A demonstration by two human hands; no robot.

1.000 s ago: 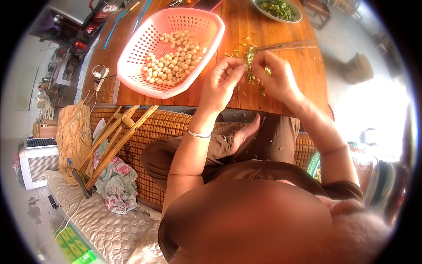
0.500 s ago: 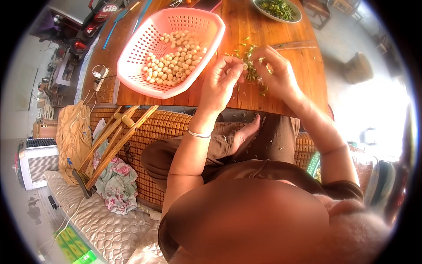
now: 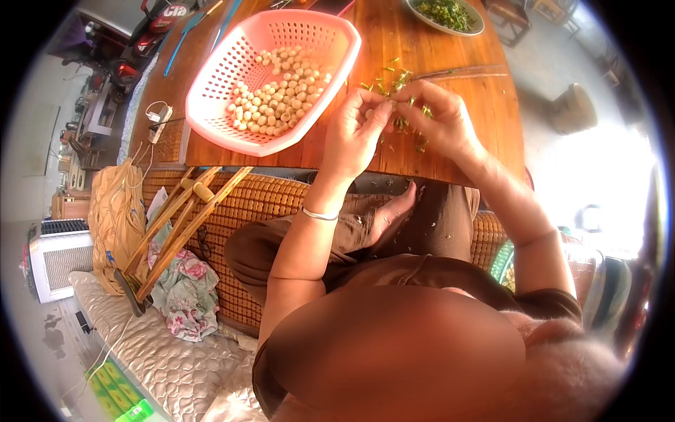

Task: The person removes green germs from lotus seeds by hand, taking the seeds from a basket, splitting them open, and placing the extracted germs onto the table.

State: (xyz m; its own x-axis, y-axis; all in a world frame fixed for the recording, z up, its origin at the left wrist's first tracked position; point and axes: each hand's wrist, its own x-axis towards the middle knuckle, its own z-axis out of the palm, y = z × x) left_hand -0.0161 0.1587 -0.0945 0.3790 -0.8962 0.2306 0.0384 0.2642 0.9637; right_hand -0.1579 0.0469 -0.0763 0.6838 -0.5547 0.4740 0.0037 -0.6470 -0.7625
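Note:
My left hand [image 3: 351, 137] is closed, its thumb and fingers pinching a small pale lotus seed [image 3: 389, 107] above the table. My right hand [image 3: 443, 119] comes in from the other side, thumb and fingertips pinched together at that seed. Whatever the right fingertips grip is too small to make out. Scattered green lotus seed cores [image 3: 399, 81] lie on the wood under and behind both hands. Left of my left hand stands a pink colander [image 3: 204, 105] with many round, cream-coloured lotus seeds [image 3: 281, 102] in it.
On the wooden table [image 3: 471, 141], a bowl [image 3: 422, 21] of green bits stands at the far right, and a thin stick [image 3: 464, 72] lies nearer. A power strip [image 3: 162, 123] sits by the left edge. Wooden crutches [image 3: 186, 225] lean against the bamboo-matted seat.
My right hand has moved left and slightly down, bringing its fingertips together at the seed in my left hand. The left hand has stayed almost in place.

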